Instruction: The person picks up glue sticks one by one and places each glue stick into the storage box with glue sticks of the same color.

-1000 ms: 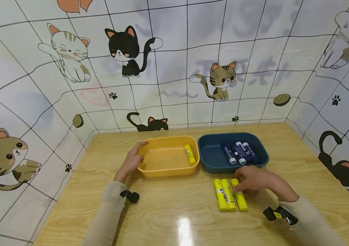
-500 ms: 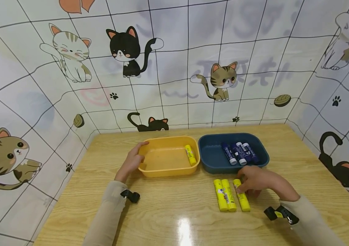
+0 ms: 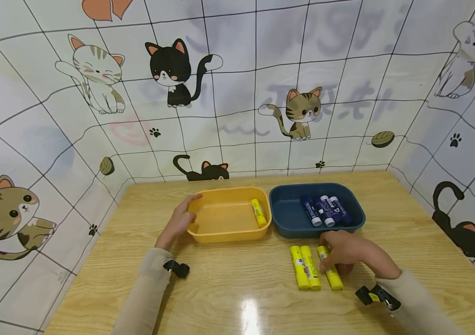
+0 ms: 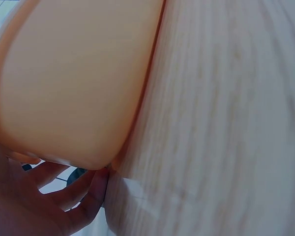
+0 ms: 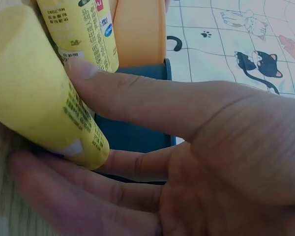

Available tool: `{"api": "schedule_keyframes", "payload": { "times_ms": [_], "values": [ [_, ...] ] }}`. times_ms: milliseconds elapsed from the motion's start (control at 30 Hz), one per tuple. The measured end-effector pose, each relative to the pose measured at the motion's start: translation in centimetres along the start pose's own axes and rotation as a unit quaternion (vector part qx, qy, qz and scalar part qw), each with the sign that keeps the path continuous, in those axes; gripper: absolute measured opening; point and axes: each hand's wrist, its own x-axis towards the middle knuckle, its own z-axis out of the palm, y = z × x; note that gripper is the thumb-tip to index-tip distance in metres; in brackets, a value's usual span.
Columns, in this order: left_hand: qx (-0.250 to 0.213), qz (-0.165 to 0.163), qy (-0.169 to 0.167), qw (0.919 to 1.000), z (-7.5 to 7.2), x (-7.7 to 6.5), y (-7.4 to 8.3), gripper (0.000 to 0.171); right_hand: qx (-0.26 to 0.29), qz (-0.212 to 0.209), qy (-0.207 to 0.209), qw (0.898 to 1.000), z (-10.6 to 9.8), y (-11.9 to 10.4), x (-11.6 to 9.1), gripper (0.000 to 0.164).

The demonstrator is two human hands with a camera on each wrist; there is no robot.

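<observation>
My left hand (image 3: 177, 222) holds the left end of a yellow plastic tray (image 3: 225, 236); in the left wrist view its fingers (image 4: 86, 199) lie against the tray's outer wall. With thumb and fingers, my right hand (image 3: 352, 250) grips a yellow glue stick (image 3: 333, 278) in front of the blue tray. The right wrist view shows the thumb on one side of this glue stick (image 5: 44, 93) and fingers on the other. Left of it, two yellow glue sticks (image 3: 306, 270) lie side by side on the table. Another yellow glue stick (image 3: 258, 213) lies inside the yellow tray.
A dark blue tray (image 3: 288, 231) stands right beside the yellow one, with several dark blue, white-ended glue sticks (image 3: 327, 211) in its right half. Behind the wooden table (image 3: 212, 288) and along both sides rises a wall covering (image 3: 237, 93) printed with cats.
The held yellow glue stick has shifted slightly right, leaving a wider gap to the two others. The right hand has moved little, and the left hand stays at the yellow tray.
</observation>
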Motion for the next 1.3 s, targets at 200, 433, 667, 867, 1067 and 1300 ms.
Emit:
{"api": "schedule_keyframes", "payload": {
  "times_ms": [200, 433, 667, 867, 1067, 1300],
  "values": [
    [0.000, -0.004, 0.000, 1.0000, 0.1, 0.1, -0.1, 0.078, -0.011, -0.006, -0.015, 1.000, 0.0, -0.3, -0.3, 0.058],
    [-0.003, -0.005, 0.002, 1.0000, 0.1, 0.0, -0.1, 0.079, 0.000, -0.018, -0.049, 0.999, -0.3, -0.3, -0.9, 0.052],
    [0.001, -0.007, 0.000, 1.0000, 0.1, 0.0, 0.0, 0.080, 0.011, -0.039, -0.053, 0.998, -0.6, -0.4, -1.3, 0.054],
    [-0.002, -0.009, -0.002, 1.0000, 0.1, -0.1, 0.1, 0.080, 0.024, -0.055, -0.037, 0.998, -0.6, -0.4, -1.5, 0.055],
    [-0.001, -0.008, 0.001, 1.0000, 0.1, 0.0, 0.0, 0.078, 0.015, -0.090, -0.015, 0.996, -0.9, -0.6, -1.9, 0.051],
    [0.000, -0.007, 0.001, 1.0000, 0.1, 0.1, -0.1, 0.079, 0.013, -0.144, 0.017, 0.989, -1.3, -0.9, -2.3, 0.050]
  ]
}}
